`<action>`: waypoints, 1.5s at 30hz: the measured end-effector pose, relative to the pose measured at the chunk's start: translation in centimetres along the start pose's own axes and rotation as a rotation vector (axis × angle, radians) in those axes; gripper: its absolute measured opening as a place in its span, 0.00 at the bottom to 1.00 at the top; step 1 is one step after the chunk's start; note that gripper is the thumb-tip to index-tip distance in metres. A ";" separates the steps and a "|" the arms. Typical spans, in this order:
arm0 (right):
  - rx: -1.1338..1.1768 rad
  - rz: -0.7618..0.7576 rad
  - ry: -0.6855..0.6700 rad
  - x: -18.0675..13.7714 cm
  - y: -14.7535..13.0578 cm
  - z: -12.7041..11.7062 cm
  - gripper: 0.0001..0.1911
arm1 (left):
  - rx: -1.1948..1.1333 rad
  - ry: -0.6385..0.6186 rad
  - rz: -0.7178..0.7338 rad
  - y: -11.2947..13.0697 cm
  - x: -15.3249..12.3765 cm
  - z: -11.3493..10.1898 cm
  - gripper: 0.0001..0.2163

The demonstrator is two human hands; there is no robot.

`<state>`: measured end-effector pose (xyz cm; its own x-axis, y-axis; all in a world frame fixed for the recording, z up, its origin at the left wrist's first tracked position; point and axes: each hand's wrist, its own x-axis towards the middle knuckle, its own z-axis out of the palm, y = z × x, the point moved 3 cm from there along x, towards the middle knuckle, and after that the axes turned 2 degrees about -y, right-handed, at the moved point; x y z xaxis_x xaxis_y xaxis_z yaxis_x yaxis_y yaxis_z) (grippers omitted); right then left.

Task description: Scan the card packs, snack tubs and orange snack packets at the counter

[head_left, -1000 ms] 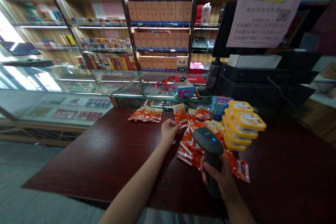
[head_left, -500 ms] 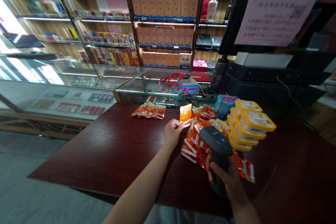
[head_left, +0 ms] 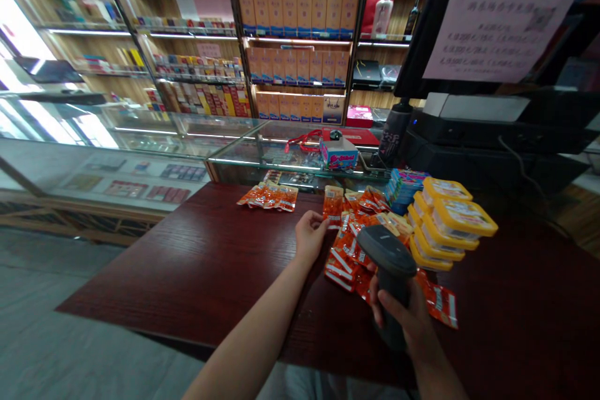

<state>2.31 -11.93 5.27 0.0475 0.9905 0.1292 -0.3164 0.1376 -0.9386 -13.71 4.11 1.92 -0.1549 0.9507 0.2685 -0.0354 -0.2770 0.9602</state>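
Note:
My left hand (head_left: pixel 311 235) pinches the lower left corner of an orange snack packet (head_left: pixel 333 205), its printed code facing me. In my right hand (head_left: pixel 404 309) is a dark barcode scanner (head_left: pixel 387 256), its head pointing toward the packets and a small blue light showing at its top in the earlier view. Beneath and beyond the scanner lies a loose heap of orange packets (head_left: pixel 344 256), partly hidden by it. A separate bunch of similar packets (head_left: pixel 269 196) rests farther left on the dark wooden counter (head_left: pixel 210 262).
Stacked yellow-lidded tubs (head_left: pixel 450 219) stand right of the heap, beside a pile of blue packs (head_left: pixel 404 186). Behind are a small pink-and-blue box (head_left: pixel 339 154), a glass display case (head_left: pixel 239 144) and a monitor (head_left: pixel 417 50) with a paper notice (head_left: pixel 497 31).
The packet in my left hand was brightly lit before and now looks darker. The blue light on the scanner has gone out. Both hands stay almost in place.

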 end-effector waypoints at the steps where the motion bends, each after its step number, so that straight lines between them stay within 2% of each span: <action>1: 0.004 0.000 -0.004 0.0 0.0 0.0 0.22 | -0.019 0.018 -0.011 -0.1 0.0 -0.1 0.10; 5: 0.015 0.000 -0.015 0.1 0.4 -0.1 0.21 | -0.145 0.117 -0.085 -0.5 0.4 -0.8 0.12; 8: 0.008 0.000 0.005 0.2 0.6 -0.2 0.21 | -0.205 0.214 -0.126 -0.8 1.7 -1.9 0.13; 11: 0.009 -0.004 0.009 0.2 0.8 -0.1 0.21 | -0.137 0.278 -0.153 -0.6 3.9 -3.5 0.10; 13: 0.013 -0.004 0.009 0.2 0.9 -0.1 0.21 | 0.025 0.282 -0.149 -0.1 5.3 -4.7 0.08; 15: 0.014 -0.006 0.011 0.2 1.0 -0.2 0.22 | 0.319 0.270 -0.070 0.8 6.0 -5.8 0.06; 18: 0.017 -0.015 0.014 0.2 1.1 -0.2 0.22 | 0.841 0.228 0.132 2.3 5.4 -6.3 0.09; 20: 0.015 -0.013 0.011 0.2 1.1 -0.2 0.22 | 1.076 0.118 0.229 2.6 4.5 -5.8 0.12; 22: 0.011 -0.003 0.009 0.2 1.1 -0.2 0.22 | 1.197 -0.068 0.288 2.3 3.8 -4.8 0.14; 24: 0.011 0.000 0.007 0.2 1.1 -0.1 0.22 | 1.259 -0.234 0.289 1.5 3.5 -4.2 0.17; 26: 0.013 -0.001 0.010 0.3 1.0 -0.2 0.22 | 1.303 -0.306 0.248 0.8 3.7 -4.1 0.19; 36: 0.013 -0.003 0.016 0.2 0.6 -0.1 0.22 | 1.421 -0.206 0.144 0.7 4.7 -5.5 0.22; 41: 0.031 0.014 0.011 0.3 0.5 -0.2 0.21 | 1.409 -0.219 0.129 1.0 4.5 -4.3 0.22; 45: 0.029 0.005 0.016 0.3 0.4 -0.2 0.20 | 1.289 -0.204 0.199 1.7 4.5 -2.3 0.19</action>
<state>2.41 -11.58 4.81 0.0604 0.9911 0.1190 -0.3441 0.1325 -0.9295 -16.76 7.58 4.56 0.1068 0.9447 0.3102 0.9473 -0.1914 0.2567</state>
